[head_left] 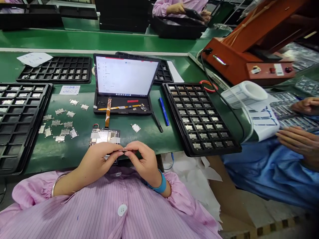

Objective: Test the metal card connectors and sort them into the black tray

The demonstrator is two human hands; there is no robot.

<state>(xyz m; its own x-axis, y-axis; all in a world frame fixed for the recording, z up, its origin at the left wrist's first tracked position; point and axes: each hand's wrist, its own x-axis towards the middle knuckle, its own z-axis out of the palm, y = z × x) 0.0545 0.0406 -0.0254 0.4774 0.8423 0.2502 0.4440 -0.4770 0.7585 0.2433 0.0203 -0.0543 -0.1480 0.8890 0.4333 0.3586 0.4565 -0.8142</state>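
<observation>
My left hand (101,161) and my right hand (144,162) meet at the table's front edge. Their thumbs and forefingers pinch a small circuit board (123,150), seen nearly edge-on, so its faces are hidden. Just behind and partly under my left hand lies a larger circuit board (103,136) with white tape on it. An orange flat cable (108,113) runs from that board up to a screen (126,76) propped in a black tray. One loose small board (136,127) rests right of the larger one.
Several small boards (65,132) lie scattered on the left, beside a black tray (25,132). On the right are tweezers (157,122), a blue pen (163,111), a filled black tray (201,116), a white roll (245,94) and an orange machine (236,63). A co-worker's hands (299,139) are at far right.
</observation>
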